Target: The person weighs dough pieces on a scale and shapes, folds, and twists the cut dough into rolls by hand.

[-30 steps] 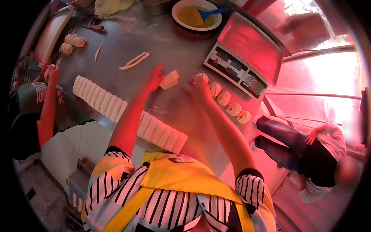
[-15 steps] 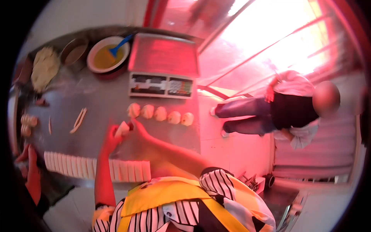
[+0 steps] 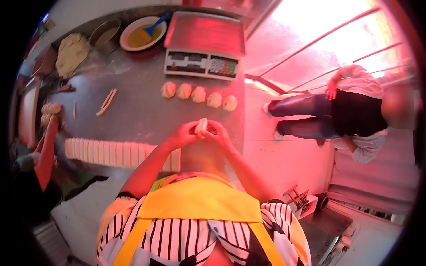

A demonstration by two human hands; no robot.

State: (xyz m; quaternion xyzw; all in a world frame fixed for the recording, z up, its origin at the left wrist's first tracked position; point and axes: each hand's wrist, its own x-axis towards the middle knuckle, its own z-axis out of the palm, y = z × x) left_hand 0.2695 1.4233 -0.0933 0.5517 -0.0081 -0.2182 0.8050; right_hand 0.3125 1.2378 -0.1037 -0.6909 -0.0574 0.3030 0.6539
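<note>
Both hands meet above the near edge of the metal table. Between them is a small pale piece of dough (image 3: 202, 126), folded or rolled. My left hand (image 3: 183, 135) grips it from the left with fingers curled, and my right hand (image 3: 218, 135) pinches it from the other side. Just beyond the hands sits a row of several shaped dough rolls (image 3: 198, 94). Closer to me on the left lies a long row of cut dough strips (image 3: 104, 152), partly hidden behind my left forearm.
At the back stand a scale (image 3: 202, 64), a bowl of yellow liquid (image 3: 137, 39) with a blue brush (image 3: 153, 27), a metal pan (image 3: 105, 35) and a dough mass (image 3: 72, 54). A co-worker's hand (image 3: 52, 126) touches rolls on the left. Another person (image 3: 355, 113) stands right.
My right hand has come back from the row of rolls and joined my left on the dough piece. The co-worker's hand has reached the rolls at left. The camera view has shifted.
</note>
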